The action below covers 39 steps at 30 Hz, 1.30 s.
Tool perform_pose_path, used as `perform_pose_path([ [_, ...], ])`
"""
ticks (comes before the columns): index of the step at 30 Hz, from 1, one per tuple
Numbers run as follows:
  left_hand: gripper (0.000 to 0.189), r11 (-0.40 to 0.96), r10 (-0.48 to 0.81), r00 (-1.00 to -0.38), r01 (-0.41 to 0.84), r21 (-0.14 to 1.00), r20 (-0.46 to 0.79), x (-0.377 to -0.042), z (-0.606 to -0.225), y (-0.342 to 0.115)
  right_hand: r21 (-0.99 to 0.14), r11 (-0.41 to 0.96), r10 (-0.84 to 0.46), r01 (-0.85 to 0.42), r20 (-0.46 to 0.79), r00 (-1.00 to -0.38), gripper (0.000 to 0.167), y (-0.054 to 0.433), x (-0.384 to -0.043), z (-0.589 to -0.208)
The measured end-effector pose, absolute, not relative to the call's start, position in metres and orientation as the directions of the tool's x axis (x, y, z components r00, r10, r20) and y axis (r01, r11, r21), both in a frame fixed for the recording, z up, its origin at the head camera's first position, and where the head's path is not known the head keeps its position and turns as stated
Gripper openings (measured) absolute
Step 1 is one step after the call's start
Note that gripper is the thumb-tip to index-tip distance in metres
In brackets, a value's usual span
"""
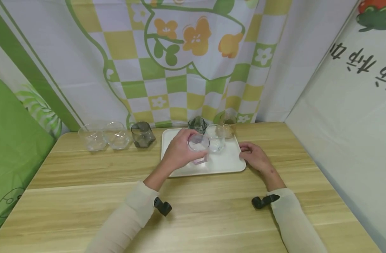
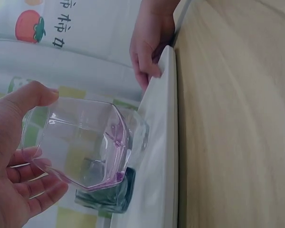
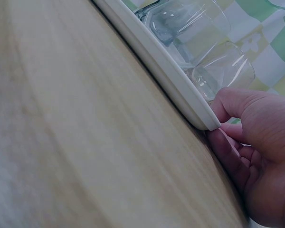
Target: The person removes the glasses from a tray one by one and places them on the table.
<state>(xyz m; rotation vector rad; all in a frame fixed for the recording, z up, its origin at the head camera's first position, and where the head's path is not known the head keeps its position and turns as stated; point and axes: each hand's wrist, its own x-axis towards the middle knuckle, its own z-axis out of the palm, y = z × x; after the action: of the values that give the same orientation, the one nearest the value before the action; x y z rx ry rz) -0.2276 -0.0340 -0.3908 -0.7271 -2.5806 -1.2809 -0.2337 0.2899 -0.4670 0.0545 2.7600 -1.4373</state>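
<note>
head view, centre: left hand grips purple-tinted glass tumbler; right hand pinches white rectangular tray; sideways drift could strike the colourless glass tumbler.

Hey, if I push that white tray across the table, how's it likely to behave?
The white tray is probably stiff, as its front edge runs straight. It may slide readily, resting on the smooth-looking table. A sudden shove could make the clear glass and green glass clink, since they stand close together on it.
</note>
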Motion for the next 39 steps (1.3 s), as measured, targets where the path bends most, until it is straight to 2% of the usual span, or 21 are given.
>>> perform_pose_path([
  [25,0.072,0.572,0.193,-0.934,0.355,0.739,0.3,-0.268,-0.388,-0.081,-0.822,0.567,0.01,0.052,-0.056,-0.998,0.05,0.29,-0.233,-0.464],
  [39,0.075,0.578,0.152,-0.951,0.307,0.756,0.27,-0.281,-0.392,-0.098,-0.817,0.575,0.011,0.053,-0.056,-0.998,0.05,0.289,-0.232,-0.465],
])
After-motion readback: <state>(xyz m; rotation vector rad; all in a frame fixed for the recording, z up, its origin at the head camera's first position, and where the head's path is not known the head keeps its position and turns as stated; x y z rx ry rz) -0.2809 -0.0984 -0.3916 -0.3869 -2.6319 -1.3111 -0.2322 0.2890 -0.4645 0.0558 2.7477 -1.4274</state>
